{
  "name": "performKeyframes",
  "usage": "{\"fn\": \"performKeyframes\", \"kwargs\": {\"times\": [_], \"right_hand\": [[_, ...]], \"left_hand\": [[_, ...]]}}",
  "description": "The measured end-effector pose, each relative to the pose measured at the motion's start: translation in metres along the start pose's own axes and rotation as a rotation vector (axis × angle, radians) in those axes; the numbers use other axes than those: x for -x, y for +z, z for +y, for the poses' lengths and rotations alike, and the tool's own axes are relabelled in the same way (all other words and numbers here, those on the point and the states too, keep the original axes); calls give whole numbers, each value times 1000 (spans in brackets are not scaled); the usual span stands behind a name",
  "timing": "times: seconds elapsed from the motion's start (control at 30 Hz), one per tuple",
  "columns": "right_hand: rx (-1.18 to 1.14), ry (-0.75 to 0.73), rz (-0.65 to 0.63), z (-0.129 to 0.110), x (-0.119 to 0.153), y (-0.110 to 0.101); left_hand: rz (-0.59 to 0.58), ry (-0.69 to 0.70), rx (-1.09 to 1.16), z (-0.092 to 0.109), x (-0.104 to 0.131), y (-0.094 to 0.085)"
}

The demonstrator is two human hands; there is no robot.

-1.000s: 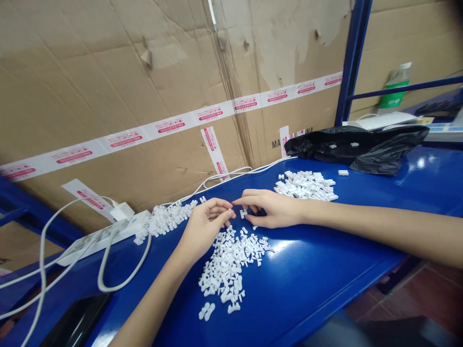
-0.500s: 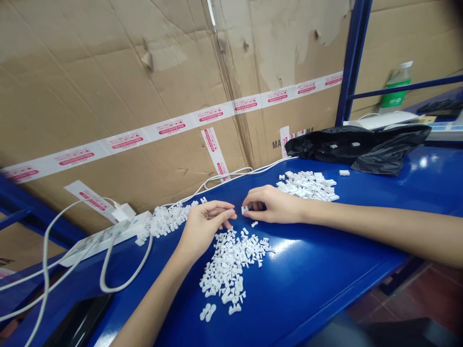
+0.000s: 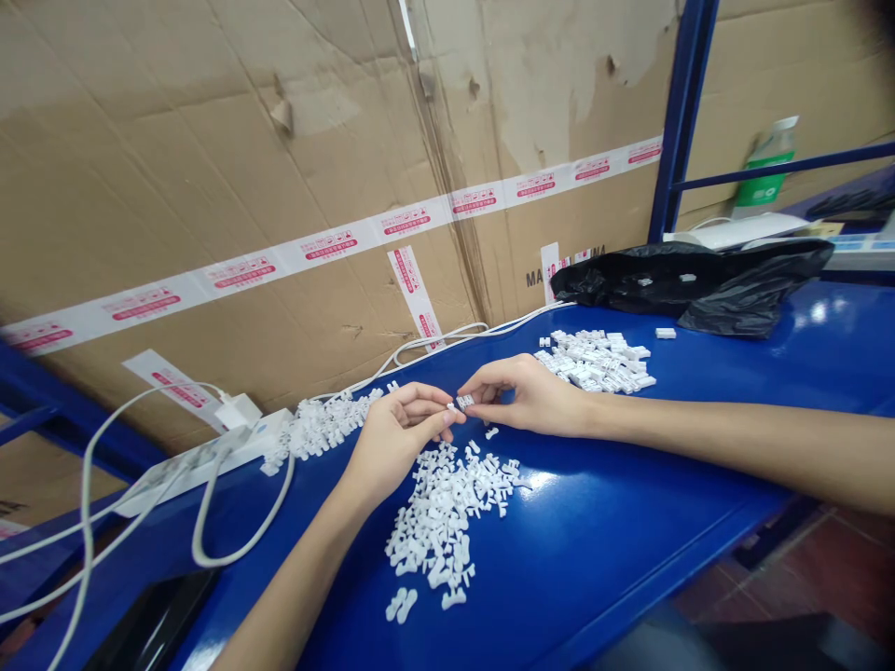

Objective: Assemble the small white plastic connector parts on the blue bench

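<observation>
Between the fingertips of my right hand (image 3: 521, 396) is a small white block (image 3: 465, 402) with dark slots. My left hand (image 3: 402, 429) pinches a small white piece (image 3: 452, 407), and the two parts are close together; whether they touch is hard to tell. Below my hands lies a pile of small white bone-shaped pieces (image 3: 440, 513) on the blue table (image 3: 601, 559). Behind my right wrist is a heap of white blocks (image 3: 594, 361). Another pile of white pieces (image 3: 325, 424) spreads to the left of my left hand.
A white power strip (image 3: 202, 461) with looping cables stands at the left, near a dark phone-like object (image 3: 154, 620). A black plastic bag (image 3: 629, 275) lies at the back right. Cardboard (image 3: 280, 186) rises behind, and a green-labelled bottle (image 3: 765, 168) stands far right.
My right hand has moved slightly left with the block, closing the gap to my left hand. The white piece in my left fingertips now shows.
</observation>
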State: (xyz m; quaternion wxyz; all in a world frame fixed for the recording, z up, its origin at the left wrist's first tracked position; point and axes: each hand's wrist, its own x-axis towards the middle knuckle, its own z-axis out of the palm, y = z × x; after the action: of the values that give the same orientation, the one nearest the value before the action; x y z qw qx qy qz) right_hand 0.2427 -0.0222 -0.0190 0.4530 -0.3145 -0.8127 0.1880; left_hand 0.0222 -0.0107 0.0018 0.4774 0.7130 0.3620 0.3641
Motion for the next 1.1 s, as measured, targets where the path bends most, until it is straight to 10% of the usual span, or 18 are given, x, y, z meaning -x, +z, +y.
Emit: {"fn": "performKeyframes", "kwargs": {"times": [1.1], "right_hand": [[29,-83,-74,-4,1,-2]], "left_hand": [[-84,-59,-11,-2,3,1]]}}
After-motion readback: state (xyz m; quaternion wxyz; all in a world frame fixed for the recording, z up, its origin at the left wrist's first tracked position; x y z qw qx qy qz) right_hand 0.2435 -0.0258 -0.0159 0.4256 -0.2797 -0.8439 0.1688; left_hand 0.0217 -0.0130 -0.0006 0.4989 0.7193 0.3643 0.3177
